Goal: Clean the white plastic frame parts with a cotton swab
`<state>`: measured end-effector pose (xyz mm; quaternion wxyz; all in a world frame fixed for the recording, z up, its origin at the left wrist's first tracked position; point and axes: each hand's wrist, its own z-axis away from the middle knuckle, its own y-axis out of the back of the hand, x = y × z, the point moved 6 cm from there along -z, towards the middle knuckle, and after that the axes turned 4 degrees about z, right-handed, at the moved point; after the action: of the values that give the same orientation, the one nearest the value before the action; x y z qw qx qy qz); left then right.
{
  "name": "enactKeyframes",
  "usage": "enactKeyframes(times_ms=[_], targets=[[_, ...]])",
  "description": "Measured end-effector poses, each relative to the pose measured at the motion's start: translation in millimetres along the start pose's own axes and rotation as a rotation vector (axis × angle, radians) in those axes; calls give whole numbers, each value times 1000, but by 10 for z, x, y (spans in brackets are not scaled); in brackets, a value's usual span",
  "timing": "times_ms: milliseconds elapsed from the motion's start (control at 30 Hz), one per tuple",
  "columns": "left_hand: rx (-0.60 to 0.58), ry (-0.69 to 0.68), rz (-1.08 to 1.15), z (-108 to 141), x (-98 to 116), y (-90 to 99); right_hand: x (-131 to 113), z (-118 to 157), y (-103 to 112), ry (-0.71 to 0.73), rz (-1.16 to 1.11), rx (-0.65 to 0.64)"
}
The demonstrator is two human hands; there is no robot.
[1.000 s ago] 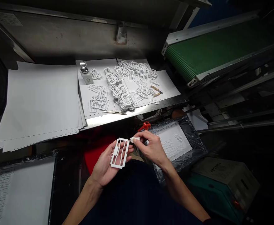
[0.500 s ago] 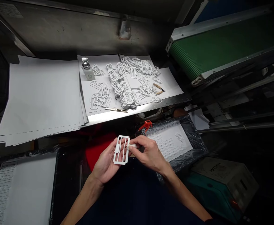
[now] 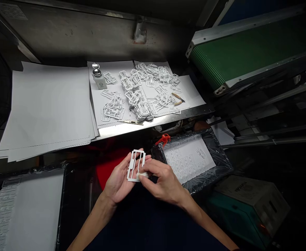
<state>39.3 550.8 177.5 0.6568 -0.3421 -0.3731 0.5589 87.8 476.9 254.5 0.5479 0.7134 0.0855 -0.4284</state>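
Note:
A white plastic frame (image 3: 130, 173) with long slots lies across the palm of my left hand (image 3: 118, 181), its thumb along the left edge and fingertips behind it. My right hand (image 3: 163, 177) pinches a small white wad (image 3: 142, 175), looking like cotton, between thumb and fingers. The wad touches the frame's lower right part. Many similar frames (image 3: 142, 109) lie in loose piles on white sheets on the bench beyond my hands. A white pump bottle (image 3: 100, 82) with its metal lid up stands at the left of these piles.
Orange-handled nippers (image 3: 178, 99) and a thin pointed tool (image 3: 130, 122) lie on the bench. Black-lined trays, one with rows of frames (image 3: 186, 158), the other (image 3: 35, 209) lower left, flank me. A green conveyor (image 3: 236, 59) and a teal machine (image 3: 247, 209) are on the right.
My right hand has slid the wad down the frame's right side towards its lower corner. The left hand still holds the frame in nearly the same place.

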Motion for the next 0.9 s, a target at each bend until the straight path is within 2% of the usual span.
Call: enactKeyframes(times_ms=[133, 200, 433, 667, 900], targets=[[-11, 16, 30, 6, -9, 10, -89, -29, -122, 111, 68, -52], [-9, -12, 25, 12, 21, 24, -75, -3, -107, 123, 99, -88], [12, -55, 34, 24, 85, 65, 73, 91, 139, -3, 110, -83], [7, -45, 37, 26, 62, 63, 59, 101, 151, -29, 48, -37], [26, -71, -5, 45, 41, 96, 59, 127, 139, -41, 65, -49]])
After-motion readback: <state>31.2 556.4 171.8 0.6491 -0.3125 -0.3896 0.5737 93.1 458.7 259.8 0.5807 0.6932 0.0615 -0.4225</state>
